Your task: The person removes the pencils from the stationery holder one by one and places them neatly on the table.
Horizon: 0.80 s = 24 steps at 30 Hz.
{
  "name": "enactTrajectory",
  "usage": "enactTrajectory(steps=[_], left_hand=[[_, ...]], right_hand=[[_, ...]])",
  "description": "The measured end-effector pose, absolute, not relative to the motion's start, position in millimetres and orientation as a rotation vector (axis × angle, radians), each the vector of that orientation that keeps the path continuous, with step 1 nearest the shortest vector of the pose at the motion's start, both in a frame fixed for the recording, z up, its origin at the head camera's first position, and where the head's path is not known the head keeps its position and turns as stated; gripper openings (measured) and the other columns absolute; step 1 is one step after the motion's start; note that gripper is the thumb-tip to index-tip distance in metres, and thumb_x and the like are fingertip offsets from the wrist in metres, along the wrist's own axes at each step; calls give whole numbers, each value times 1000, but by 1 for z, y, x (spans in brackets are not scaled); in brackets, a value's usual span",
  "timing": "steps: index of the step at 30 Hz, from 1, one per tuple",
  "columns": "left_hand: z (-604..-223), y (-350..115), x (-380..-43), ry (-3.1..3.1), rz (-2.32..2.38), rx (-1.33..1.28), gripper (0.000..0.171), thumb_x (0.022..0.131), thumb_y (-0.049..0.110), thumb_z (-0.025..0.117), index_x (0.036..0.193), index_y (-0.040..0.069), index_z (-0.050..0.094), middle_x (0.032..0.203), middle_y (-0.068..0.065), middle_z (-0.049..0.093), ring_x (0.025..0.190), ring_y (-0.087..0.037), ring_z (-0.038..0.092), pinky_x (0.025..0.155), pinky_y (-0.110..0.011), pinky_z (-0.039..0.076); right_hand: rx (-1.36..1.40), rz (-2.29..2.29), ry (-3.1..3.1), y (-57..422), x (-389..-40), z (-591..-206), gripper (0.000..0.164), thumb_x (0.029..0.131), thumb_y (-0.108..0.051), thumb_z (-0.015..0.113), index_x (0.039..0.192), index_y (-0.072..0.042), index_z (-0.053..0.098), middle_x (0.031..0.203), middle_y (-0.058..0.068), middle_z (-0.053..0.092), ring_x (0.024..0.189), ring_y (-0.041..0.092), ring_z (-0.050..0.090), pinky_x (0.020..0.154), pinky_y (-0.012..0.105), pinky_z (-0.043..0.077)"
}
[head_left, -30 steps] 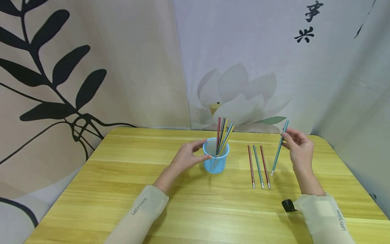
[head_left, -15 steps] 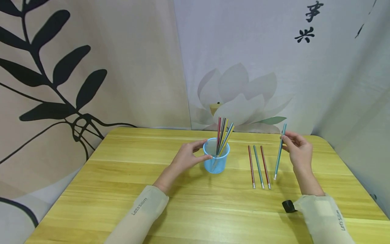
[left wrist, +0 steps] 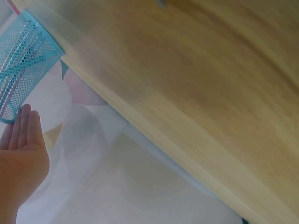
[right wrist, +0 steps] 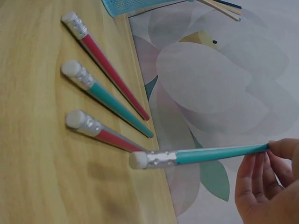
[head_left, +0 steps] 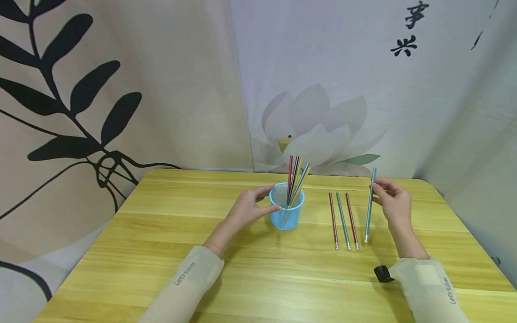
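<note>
In the head view my left hand (head_left: pixel 247 208) holds the left side of a light blue mesh pencil cup (head_left: pixel 284 219), thumb at the front rim and fingers at the back. Several pencils (head_left: pixel 290 169), red, black, yellow and blue, lean inside it. My right hand (head_left: pixel 396 204) pinches a teal pencil (head_left: pixel 370 208) near its upper end. Its white eraser end points down, close over the table, as the right wrist view also shows. To the left of it lie a red pencil (head_left: pixel 352 220), a second teal pencil (head_left: pixel 343 220) and another red pencil (head_left: pixel 333 220), side by side, erasers toward me.
The wooden table (head_left: pixel 258 278) reaches back to a printed cloth backdrop (head_left: pixel 194 89) with a lotus and dark leaves. A small black object (head_left: pixel 383 273) shows beside the right sleeve (head_left: pixel 428 287).
My right hand has come slightly left and toward me, and the teal pencil has swung more upright, its eraser end lower in the view. The left hand and cup stay put.
</note>
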<state>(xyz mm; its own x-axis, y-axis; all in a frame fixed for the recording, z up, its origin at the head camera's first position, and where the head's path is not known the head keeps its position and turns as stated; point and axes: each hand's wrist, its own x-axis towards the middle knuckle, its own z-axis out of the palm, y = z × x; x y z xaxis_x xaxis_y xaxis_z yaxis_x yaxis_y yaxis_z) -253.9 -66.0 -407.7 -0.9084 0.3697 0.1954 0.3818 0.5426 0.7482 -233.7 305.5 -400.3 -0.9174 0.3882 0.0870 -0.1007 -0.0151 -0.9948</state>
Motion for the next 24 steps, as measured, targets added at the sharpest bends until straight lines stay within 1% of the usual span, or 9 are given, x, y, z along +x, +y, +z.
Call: enactTrajectory(steps=[6, 8, 10, 15, 24], left_hand=[[-407, -67, -253, -2746, -1336, -681, 70, 82, 35, 82, 142, 10, 56, 139, -10, 62, 127, -25, 62, 108, -34, 52], [-407, -67, -254, -2746, -1335, -681, 71, 82, 35, 82, 142, 11, 55, 139, -9, 62, 127, -24, 62, 108, -34, 52], [-407, -67, -254, -2747, -1338, -679, 71, 81, 35, 82, 142, 11, 55, 140, -9, 62, 127, -24, 62, 108, -34, 52], [-407, -67, -253, -2745, -1344, -682, 71, 82, 35, 82, 143, 11, 55, 139, -9, 62, 127, -24, 62, 108, -34, 52], [-408, -67, -253, -2729, -1347, -695, 68, 82, 34, 82, 141, 12, 57, 136, -8, 65, 125, -23, 64, 108, -34, 52]], right_hand=[[-296, 1970, -1984, 307, -234, -406, 9, 95, -10, 68, 95, -17, 72, 81, -18, 70, 73, -3, 66, 64, 12, 60], [-293, 1958, -2010, 307, -234, -408, 7, 95, -10, 67, 97, -15, 72, 81, -18, 69, 73, -4, 66, 64, 12, 60], [-292, 1938, -2048, 308, -234, -408, 8, 96, -11, 66, 102, -10, 71, 81, -19, 69, 74, -4, 65, 65, 12, 60], [-300, 1861, -2189, 311, -234, -411, 24, 98, -17, 64, 116, -1, 66, 84, -22, 65, 76, -6, 64, 68, 11, 60], [-313, 1770, -2387, 314, -238, -421, 44, 101, -21, 58, 132, 9, 54, 84, -27, 61, 80, -9, 62, 72, 12, 60]])
